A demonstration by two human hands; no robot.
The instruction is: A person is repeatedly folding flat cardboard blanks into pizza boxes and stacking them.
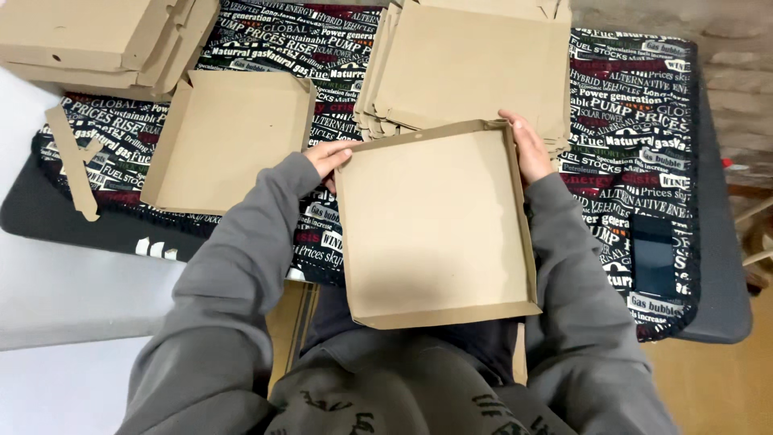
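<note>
A: What's biggest here?

B: The bench, under a black cloth printed all over with white and coloured lettering. On it, at the far middle, lies a stack of flat brown cardboard blanks; too many edges overlap to count them.

A: And the piece being worked?

B: One shallow square tray of plain brown cardboard, walls folded up on all four sides, inside bare. It sits at the near edge of the bench, its near side hanging over the person's lap.

A: The hands?

B: The left hand has its fingers curled over the tray's far left corner. The right hand grips the far right corner, thumb inside the wall, fingers outside.

A: Anything else?

B: A second folded brown cardboard tray lies left of it, apart. A pile of closed brown boxes fills the far left corner. One narrow cardboard offcut strip lies by the left edge.
</note>
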